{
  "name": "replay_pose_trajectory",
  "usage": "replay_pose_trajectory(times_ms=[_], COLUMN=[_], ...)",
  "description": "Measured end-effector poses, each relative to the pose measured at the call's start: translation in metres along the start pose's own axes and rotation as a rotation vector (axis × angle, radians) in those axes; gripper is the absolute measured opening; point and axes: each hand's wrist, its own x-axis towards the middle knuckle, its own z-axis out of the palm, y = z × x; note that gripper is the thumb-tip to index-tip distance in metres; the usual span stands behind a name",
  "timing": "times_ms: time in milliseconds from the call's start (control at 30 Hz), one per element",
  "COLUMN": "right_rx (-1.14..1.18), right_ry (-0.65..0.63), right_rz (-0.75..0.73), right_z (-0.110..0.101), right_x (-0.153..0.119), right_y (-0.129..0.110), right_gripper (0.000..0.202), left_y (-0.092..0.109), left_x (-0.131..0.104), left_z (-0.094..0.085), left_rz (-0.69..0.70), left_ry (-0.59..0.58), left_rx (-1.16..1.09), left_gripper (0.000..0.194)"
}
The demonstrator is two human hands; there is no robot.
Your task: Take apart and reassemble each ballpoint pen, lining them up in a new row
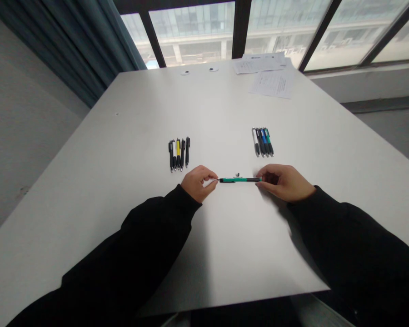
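Note:
A green pen (239,180) with a black clip and dark grip lies level between my two hands. My left hand (200,182) pinches its thin left end with thumb and forefinger. At the grip end, my right hand (282,181) has thumb and fingertips closed around the pen's right tip. Just behind the pen, a small metallic piece (237,174) rests on the table; it looks like a pen tip, though it is too small to be sure. The pen's two ends are partly hidden by my fingers.
On the white table (225,245), a row of several pens (178,154), black, white and yellow, lies beyond my left hand. Another row (263,142), with white, black, blue and green pens, lies beyond my right hand. Printed papers (271,81) sit at the far edge by the window.

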Motion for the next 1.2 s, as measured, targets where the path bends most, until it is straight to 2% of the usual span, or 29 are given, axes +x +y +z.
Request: replay_pose_trajectory(times_ms=[833,933,1100,1200], right_rx=[-0.034,0.025,0.306,0.463], right_ry=[0.004,-0.009,-0.119,-0.173], right_rz=[0.007,0.015,0.059,0.086], right_z=[0.0002,-0.0009,-0.0052,-0.0068], right_x=[0.0017,0.0018,0.0022,0.0022], right_y=[0.0003,0.0005,-0.0020,-0.0064], right_gripper=[0.016,0.013,0.020,0.025], left_y=[0.0011,0.0014,-0.0025,-0.0020], left_x=[-0.0008,-0.0004,0.0003,-0.0004], left_z=[-0.0012,-0.0010,0.0013,0.0030], left_rz=[0.004,-0.004,-0.154,-0.293], left_ry=[0.012,0.020,0.090,-0.017], left_rx=[-0.001,-0.013,-0.231,-0.527], left_gripper=[0.010,0.010,0.013,0.023])
